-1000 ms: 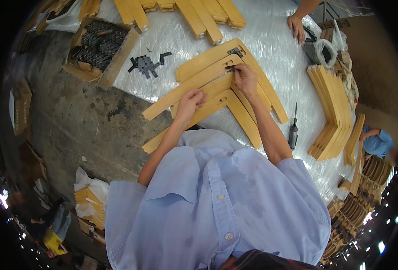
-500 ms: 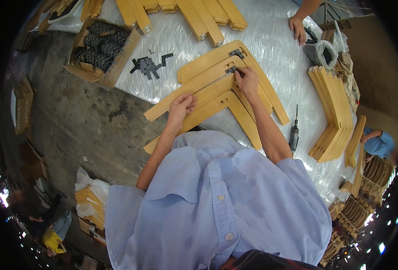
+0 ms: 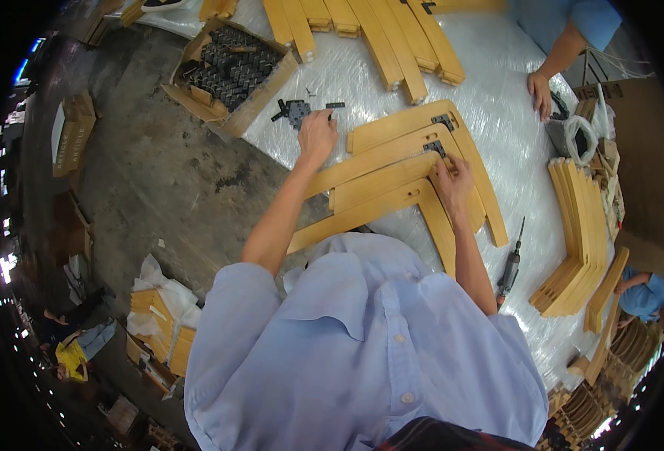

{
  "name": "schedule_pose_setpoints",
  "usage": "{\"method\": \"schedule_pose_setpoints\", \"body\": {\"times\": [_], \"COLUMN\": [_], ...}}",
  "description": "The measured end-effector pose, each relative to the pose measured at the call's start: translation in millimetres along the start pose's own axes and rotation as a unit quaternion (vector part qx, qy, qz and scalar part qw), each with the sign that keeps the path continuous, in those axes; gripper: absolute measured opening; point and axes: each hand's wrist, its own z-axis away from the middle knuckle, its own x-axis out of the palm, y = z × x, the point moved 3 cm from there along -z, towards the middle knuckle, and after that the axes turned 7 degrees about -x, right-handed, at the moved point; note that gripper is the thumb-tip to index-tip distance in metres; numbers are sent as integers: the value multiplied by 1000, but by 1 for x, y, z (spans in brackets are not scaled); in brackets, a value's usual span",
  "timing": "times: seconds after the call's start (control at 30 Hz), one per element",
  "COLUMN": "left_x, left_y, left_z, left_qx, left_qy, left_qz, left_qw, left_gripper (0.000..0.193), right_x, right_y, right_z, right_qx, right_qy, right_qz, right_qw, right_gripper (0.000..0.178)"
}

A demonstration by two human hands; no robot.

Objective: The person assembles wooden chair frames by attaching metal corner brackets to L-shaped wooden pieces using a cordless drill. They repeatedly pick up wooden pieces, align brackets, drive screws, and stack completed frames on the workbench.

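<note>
My left hand (image 3: 318, 138) reaches over the edge of a small heap of flat black metal brackets (image 3: 297, 113); its fingertips are mostly hidden behind the hand. One bracket (image 3: 335, 105) lies right beside its fingers. My right hand (image 3: 453, 182) is closed, fingers curled at the corner of an angled wooden piece (image 3: 384, 179), just below a black L-shaped bracket (image 3: 435, 148); what it pinches, if anything, is hidden. A second bracket (image 3: 443, 122) lies on the corner of the farther wooden piece (image 3: 392, 128). The nearest angled wooden piece (image 3: 362, 215) has a bare slot at its corner.
An open cardboard box (image 3: 268, 84) of black brackets stands at the table's left edge. A power screwdriver (image 3: 509, 272) lies at right, near stacked angled wooden pieces (image 3: 572, 240). More wooden pieces (image 3: 377, 45) lie at the back. Another person's hand (image 3: 540, 94) rests on the plastic-covered table (image 3: 490, 135).
My left hand has left the wooden piece and moved up to the bracket heap. My right hand has drawn slightly back from the bracket. The view has shifted leftward.
</note>
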Motion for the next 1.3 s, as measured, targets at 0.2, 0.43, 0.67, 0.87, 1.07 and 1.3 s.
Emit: {"method": "schedule_pose_setpoints", "body": {"times": [0.2,0.43,0.67,0.87,1.07,1.3], "left_x": [14,35,34,45,39,23], "left_y": [-6,6,5,5,17,7], "left_z": [-43,-59,-54,-57,-56,-55], "left_qx": [56,84,83,49,31,-40], "left_qy": [-70,-146,-146,-142,-168,-189], "left_qz": [-122,-162,-155,-172,-179,-133], "left_qw": [988,972,974,973,969,972], "left_gripper": [27,21,28,32,30,41], "right_x": [-29,-39,-30,-15,-10,-8], "right_y": [-15,-25,-54,-66,-68,-64], "right_z": [43,62,45,42,45,47], "right_qx": [34,68,49,42,51,86], "right_qy": [-13,11,18,6,8,14], "right_qz": [16,-48,-115,-143,-178,-221], "right_qw": [999,996,992,989,983,971], "right_gripper": [25,20,21,19,19,20]}}
